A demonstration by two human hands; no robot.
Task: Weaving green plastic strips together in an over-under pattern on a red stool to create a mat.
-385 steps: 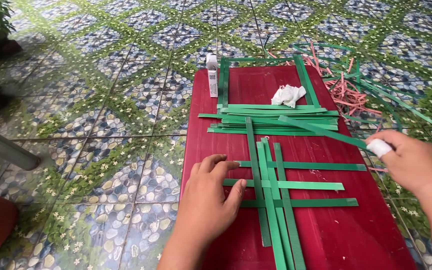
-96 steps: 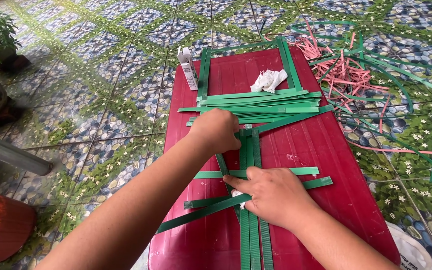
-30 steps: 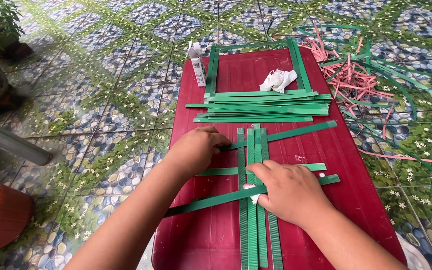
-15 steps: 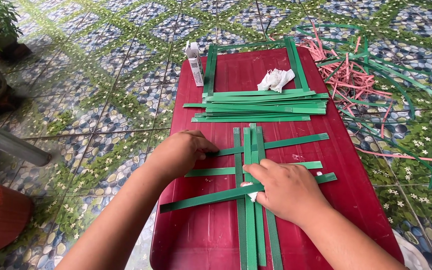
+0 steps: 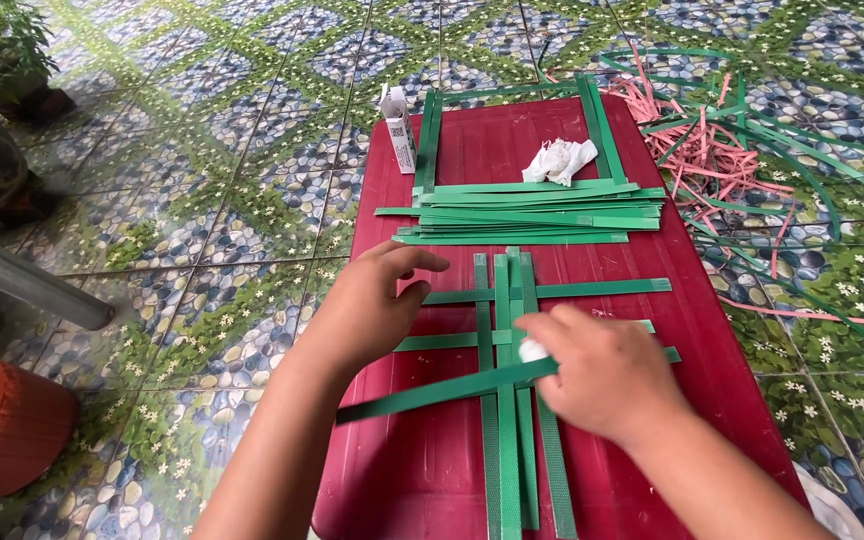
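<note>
On a dark red board [image 5: 652,250] lies a partly woven grid of green plastic strips [image 5: 505,330]: three upright strips crossed by three flat ones. My left hand [image 5: 372,305] rests at the grid's left side, thumb and fingers pinching the end of a crosswise strip. My right hand [image 5: 602,375] presses on the lowest crosswise strip [image 5: 422,392] and holds a small white wad [image 5: 532,350] against the strips.
A stack of green strips [image 5: 532,210] lies across the board's far half, with a crumpled white tissue [image 5: 559,160] and a small white box [image 5: 399,125]. Loose pink and green strips [image 5: 722,150] are scattered on the tiled floor at right. A clay pot [image 5: 7,420] stands at left.
My left hand has moved from the top crosswise strip to the left side of the grid. My right hand has stayed on the lowest strip, which now lies slanted down to the left.
</note>
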